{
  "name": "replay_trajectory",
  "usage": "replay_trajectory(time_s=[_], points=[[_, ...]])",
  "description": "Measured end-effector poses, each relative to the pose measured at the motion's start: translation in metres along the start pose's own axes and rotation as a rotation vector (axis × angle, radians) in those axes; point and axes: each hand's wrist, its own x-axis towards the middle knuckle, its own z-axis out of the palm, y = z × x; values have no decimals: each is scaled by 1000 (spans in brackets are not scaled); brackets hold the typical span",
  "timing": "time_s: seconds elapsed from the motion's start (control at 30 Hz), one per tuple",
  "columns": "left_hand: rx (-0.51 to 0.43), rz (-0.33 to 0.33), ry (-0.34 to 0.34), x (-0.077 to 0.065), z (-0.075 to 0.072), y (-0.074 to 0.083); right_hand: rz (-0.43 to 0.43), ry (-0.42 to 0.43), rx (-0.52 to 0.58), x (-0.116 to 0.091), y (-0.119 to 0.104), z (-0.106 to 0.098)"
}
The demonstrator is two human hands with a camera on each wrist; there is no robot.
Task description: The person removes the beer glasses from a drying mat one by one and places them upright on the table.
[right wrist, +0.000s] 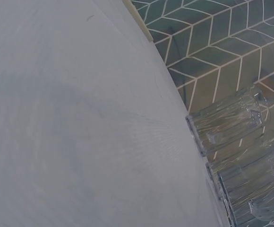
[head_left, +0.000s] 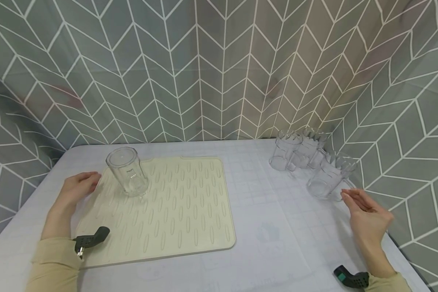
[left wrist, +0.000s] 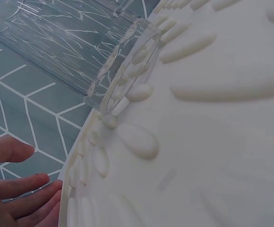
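At the right of the head view my right hand (head_left: 368, 213) pinches the handle of the nearest clear glass mug (head_left: 325, 180), which stands on the table. In the right wrist view just a fingertip shows by that mug's handle (right wrist: 267, 210). Two more glass mugs stand close behind it, one at the left (head_left: 285, 151) and one in the middle (head_left: 308, 150). My left hand (head_left: 78, 187) rests with loosely bent fingers beside the left edge of a cream ridged mat (head_left: 190, 211), holding nothing. Another glass mug (head_left: 127, 172) stands on the mat, apparently upside down.
A white cloth covers the table (head_left: 263, 227). Grey-green curtain (head_left: 211, 73) with white chevron lines hangs along the back and both sides, close to the mugs at the right. Black wrist devices sit at both sleeves.
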Motion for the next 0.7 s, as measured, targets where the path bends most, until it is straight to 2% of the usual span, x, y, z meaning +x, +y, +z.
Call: replay_trajectory(time_s=[0.17,0.7], points=[[5,13,5,2,0,-3,12,8,-33,0,1,0],[15,6,18,3,2,-4,71,23,39,3,7,-1]])
